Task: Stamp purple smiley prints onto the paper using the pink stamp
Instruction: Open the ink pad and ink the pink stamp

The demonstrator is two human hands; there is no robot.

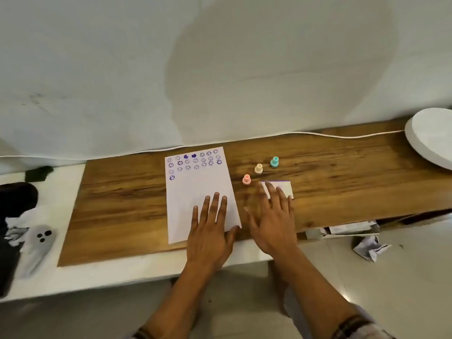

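Note:
A white sheet of paper (195,192) lies on the wooden board, its top part covered with several rows of purple smiley prints. My left hand (210,231) rests flat on the paper's lower right corner, fingers spread. The pink stamp (246,179) stands upright just right of the paper. My right hand (271,218) is open, fingers apart, hovering a little below and right of the pink stamp without touching it. Its fingers partly cover a white ink pad (283,188) with a purple edge.
A beige stamp (258,168) and a teal stamp (274,162) stand behind the pink one. A white round disc (433,135) sits at far right. A white cord (318,134) runs along the board's (122,204) back. Crumpled paper (369,248) lies on the floor; a ghost figure (39,245) sits at left.

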